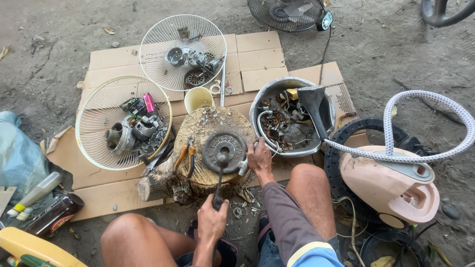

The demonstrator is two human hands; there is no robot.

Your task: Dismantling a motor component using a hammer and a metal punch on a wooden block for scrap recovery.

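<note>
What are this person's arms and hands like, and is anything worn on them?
Both hands are bare, with no gloves. The left hand and its forearm are uncovered. The right hand comes out of a long grey-brown sleeve that reaches the wrist. Higher up, the sleeve has a yellow band and then turns blue. No rings or watch can be made out.

One head cam only, no 2nd view to share. Looks steeply down from above seated person's knees, facing fwd over tree-stump block (208, 148) and cardboard sheets (257, 54) on dirt. Close range: stump near frame centre, thighs at bottom edge, far ground at top.
</note>
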